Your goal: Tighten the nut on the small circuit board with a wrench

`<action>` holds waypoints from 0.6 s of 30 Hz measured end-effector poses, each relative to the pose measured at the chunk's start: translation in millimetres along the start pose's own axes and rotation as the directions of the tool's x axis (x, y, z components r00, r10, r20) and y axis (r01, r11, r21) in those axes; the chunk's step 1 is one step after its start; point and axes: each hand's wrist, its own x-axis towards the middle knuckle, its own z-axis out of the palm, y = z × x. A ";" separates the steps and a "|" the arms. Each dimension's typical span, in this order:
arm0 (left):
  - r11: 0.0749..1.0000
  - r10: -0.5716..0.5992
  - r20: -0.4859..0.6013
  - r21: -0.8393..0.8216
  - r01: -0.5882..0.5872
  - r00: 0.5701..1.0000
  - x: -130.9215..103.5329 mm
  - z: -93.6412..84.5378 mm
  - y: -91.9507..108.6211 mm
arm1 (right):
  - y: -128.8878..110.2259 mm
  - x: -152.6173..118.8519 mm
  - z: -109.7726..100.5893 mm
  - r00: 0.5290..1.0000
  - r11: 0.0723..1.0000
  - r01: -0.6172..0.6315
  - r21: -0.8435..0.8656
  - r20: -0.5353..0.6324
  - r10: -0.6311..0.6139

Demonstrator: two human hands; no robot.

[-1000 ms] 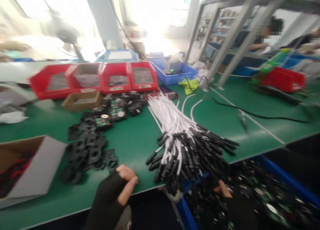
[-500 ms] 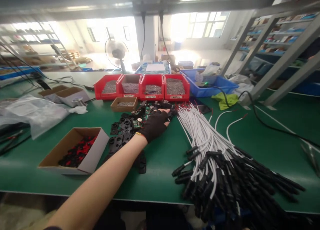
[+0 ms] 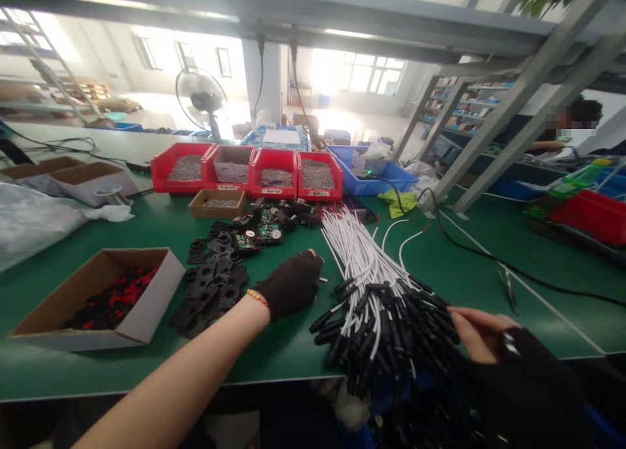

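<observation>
Presently at pick-up step: left hand [image 3: 292, 285], gloved, fingers curled together over a small part hidden beneath, right hand [image 3: 493, 345] fingers apart touching the cable bundle [image 3: 386, 299] mid-bench; next move likely needs one cable separated.

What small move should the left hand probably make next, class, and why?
Probably draw the left hand a little right to the white cables: it sits closed on the green mat just beside the bundle, while the right hand touches their black plug ends.
</observation>
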 end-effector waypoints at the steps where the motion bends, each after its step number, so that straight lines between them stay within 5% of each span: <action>1: 1.000 -0.014 -0.017 -0.028 0.014 1.000 -7.0 3.4 1.1 | -15.9 18.1 7.2 0.995 0.998 0.057 0.017 0.085 -0.058; 4: 0.990 -0.094 -0.136 -0.118 0.078 0.986 -24.8 18.5 -0.2 | -56.6 74.4 40.3 0.925 0.947 0.318 -0.053 0.238 -0.297; 6: 0.974 -0.169 -0.239 -0.189 0.125 0.956 -33.7 31.0 -1.9 | -73.8 109.4 69.8 0.861 0.861 0.414 -0.294 0.435 -0.265; 10: 0.940 -0.252 -0.386 -0.315 0.130 0.887 -46.1 53.3 -1.6 | -86.4 158.4 129.7 0.792 0.793 0.460 -0.399 0.589 -0.163; 14: 0.944 -0.217 -0.487 -0.325 0.056 0.846 -52.4 64.4 0.7 | -84.0 174.2 168.4 0.771 0.786 0.450 -0.425 0.629 -0.101; 18: 0.961 -0.134 -0.566 -0.273 -0.032 0.813 -54.7 66.2 2.2 | -85.2 173.4 169.5 0.803 0.805 0.441 -0.397 0.576 -0.156</action>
